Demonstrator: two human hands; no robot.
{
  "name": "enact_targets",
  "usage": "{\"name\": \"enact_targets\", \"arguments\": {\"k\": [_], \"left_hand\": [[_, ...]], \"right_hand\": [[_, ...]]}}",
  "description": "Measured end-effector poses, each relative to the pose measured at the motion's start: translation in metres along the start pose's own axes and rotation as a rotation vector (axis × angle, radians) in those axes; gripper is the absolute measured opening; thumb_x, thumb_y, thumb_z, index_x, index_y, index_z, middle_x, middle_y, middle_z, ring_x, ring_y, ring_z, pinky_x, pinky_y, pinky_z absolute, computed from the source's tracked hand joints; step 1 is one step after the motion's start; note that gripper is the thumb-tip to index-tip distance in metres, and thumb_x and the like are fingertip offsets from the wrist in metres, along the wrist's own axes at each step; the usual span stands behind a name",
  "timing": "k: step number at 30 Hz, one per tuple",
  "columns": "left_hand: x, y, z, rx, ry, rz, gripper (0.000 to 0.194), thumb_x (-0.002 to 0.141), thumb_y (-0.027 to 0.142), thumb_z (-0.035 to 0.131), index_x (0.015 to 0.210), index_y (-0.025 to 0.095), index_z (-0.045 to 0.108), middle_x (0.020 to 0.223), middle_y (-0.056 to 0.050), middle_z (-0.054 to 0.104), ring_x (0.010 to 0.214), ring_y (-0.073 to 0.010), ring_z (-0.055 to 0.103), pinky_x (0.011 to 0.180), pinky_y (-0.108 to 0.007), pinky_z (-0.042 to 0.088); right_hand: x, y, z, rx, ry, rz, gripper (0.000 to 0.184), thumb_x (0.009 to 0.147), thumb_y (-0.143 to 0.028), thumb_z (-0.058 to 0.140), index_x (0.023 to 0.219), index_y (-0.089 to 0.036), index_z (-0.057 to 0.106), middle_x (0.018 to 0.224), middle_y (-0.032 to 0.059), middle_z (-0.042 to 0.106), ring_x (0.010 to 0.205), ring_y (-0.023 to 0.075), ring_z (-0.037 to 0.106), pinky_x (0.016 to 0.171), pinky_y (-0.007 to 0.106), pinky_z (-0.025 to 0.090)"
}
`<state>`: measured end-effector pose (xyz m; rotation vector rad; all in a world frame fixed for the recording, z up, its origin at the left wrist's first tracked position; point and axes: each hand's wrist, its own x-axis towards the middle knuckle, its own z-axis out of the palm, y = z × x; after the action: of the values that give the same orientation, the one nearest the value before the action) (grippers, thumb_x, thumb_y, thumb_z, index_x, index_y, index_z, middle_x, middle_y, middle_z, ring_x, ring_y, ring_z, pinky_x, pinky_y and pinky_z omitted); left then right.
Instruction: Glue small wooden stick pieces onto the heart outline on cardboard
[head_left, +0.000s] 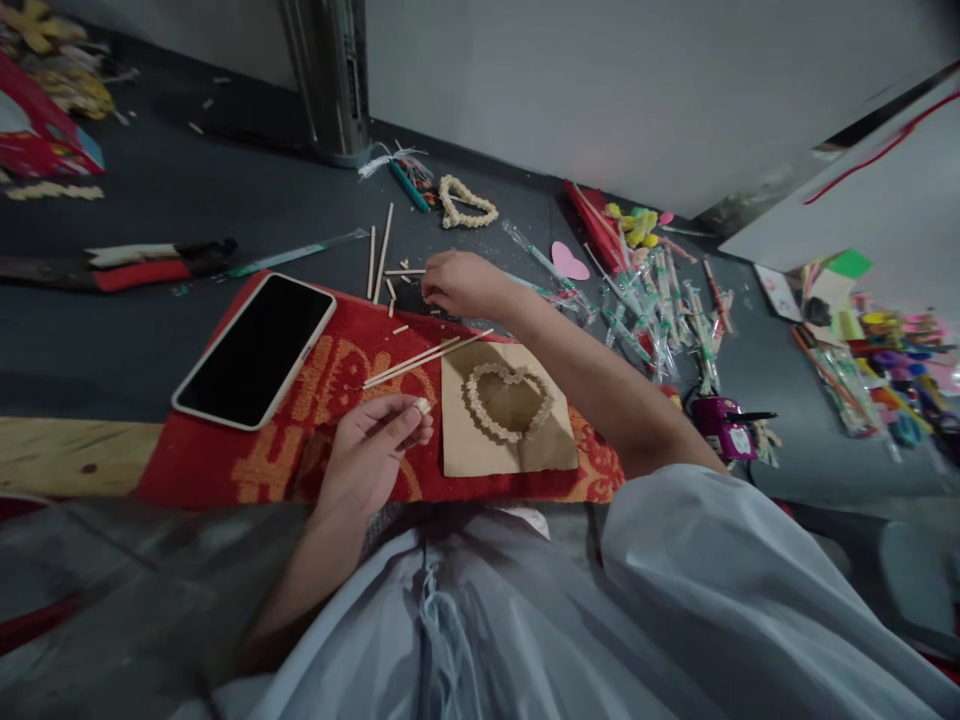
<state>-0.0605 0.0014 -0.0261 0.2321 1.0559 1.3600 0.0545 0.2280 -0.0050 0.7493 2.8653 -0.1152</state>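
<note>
Low over the red cloth, my left hand (375, 440) is closed, with small cut pieces of wooden stick (423, 406) pinched between thumb and fingers. My right hand (461, 283) reaches across to the dark table with its fingers curled downward; whatever is in them is hidden. Beside its fingertips lie a thin wooden stick (403, 272) and several short cut bits (391, 289). A heart outline made of small wooden pieces (471, 398) rests on a creased brown paper sheet (510, 460), below my right forearm. Two long sticks (412, 363) lie between my hands.
A white-edged phone (255, 350) lies on the red cloth (187, 460). Further off are a second heart frame (466, 205), red-handled pliers (142, 272), a pink paper heart (569, 262), wrapped sticks (660, 315) and a purple glue-pot-like device (721, 428). A metal post (330, 80) stands behind.
</note>
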Motion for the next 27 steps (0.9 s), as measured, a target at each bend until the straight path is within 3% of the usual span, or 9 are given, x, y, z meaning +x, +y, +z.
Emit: {"name": "enact_targets", "arguments": {"k": [6,10,14,19,23,27], "left_hand": [[-0.004,0.003,0.002,-0.03,0.018,-0.02,0.043,0.039,0.032,0.099,0.067,0.014,0.072,0.06,-0.001,0.069,0.056,-0.0102,0.064,0.056,-0.02,0.052],[-0.005,0.006,0.002,-0.029,0.039,0.015,0.04,0.04,0.03,0.098,0.067,0.014,0.072,0.062,-0.002,0.07,0.056,-0.0108,0.063,0.056,-0.022,0.052],[-0.002,0.005,0.003,-0.024,0.029,0.129,0.038,0.044,0.031,0.097,0.068,0.015,0.072,0.064,-0.001,0.071,0.059,-0.0106,0.065,0.06,-0.021,0.054],[0.001,-0.005,0.003,0.122,-0.04,0.379,0.028,0.063,0.036,0.091,0.077,0.018,0.074,0.074,-0.001,0.074,0.068,-0.0123,0.07,0.07,-0.024,0.058],[-0.005,-0.017,0.004,0.297,-0.091,0.542,0.018,0.074,0.032,0.084,0.086,0.022,0.076,0.084,-0.001,0.077,0.076,-0.0131,0.072,0.074,-0.023,0.058],[-0.02,-0.026,0.016,0.323,-0.166,0.666,0.009,0.081,0.024,0.079,0.089,0.022,0.076,0.092,-0.002,0.078,0.085,-0.0143,0.074,0.08,-0.023,0.059]], "right_hand": [[0.006,0.0,-0.003,-0.031,-0.02,-0.009,0.025,0.09,-0.013,0.047,0.101,-0.013,0.07,0.112,0.0123,0.07,0.104,0.0223,0.061,0.091,0.035,0.044],[-0.005,-0.003,-0.012,0.016,0.044,0.042,0.024,0.088,-0.013,0.045,0.097,-0.015,0.068,0.108,0.012,0.071,0.097,0.0216,0.061,0.085,0.033,0.043],[-0.034,-0.02,-0.023,0.193,0.142,0.063,0.018,0.079,-0.011,0.05,0.086,-0.016,0.065,0.093,0.0072,0.071,0.083,0.0175,0.06,0.077,0.03,0.042],[-0.085,-0.058,-0.027,0.454,0.372,-0.032,0.014,0.079,-0.011,0.053,0.089,-0.016,0.062,0.085,0.002,0.068,0.075,0.0114,0.06,0.071,0.024,0.044],[-0.121,-0.084,-0.022,0.603,0.54,-0.039,0.007,0.084,-0.013,0.057,0.089,-0.016,0.06,0.085,0.0013,0.068,0.075,0.0098,0.061,0.071,0.023,0.049],[-0.149,-0.098,-0.007,0.805,0.687,-0.008,0.005,0.088,-0.019,0.062,0.09,-0.016,0.059,0.086,0.0009,0.068,0.074,0.0087,0.064,0.071,0.023,0.054]]}}
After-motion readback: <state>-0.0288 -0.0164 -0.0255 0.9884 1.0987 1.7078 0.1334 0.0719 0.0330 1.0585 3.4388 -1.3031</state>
